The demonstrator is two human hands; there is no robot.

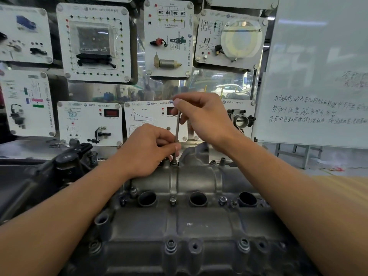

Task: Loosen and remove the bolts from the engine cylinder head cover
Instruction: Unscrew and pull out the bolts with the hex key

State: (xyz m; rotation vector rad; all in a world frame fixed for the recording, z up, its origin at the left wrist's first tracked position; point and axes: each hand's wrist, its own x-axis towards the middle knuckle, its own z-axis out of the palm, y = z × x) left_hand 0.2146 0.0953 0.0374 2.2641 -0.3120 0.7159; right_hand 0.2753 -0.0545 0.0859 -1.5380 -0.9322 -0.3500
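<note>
The grey metal cylinder head cover (pixel 191 220) fills the lower middle of the head view. A thin upright tool shaft (pixel 177 134) stands on a bolt (pixel 174 162) at the cover's far edge. My right hand (pixel 203 118) grips the top of the shaft. My left hand (pixel 151 150) pinches its lower end just above the bolt. More bolts sit in the cover: one in the middle row (pixel 172 199), another to its right (pixel 223 200), and two along the near edge (pixel 170 246) (pixel 244 244).
Three round plug wells (pixel 197 199) open along the cover's middle. Black engine parts (pixel 73 156) rise at the left. White training panels (pixel 93 42) hang on the wall behind. A whiteboard (pixel 318 76) with handwriting stands at the right.
</note>
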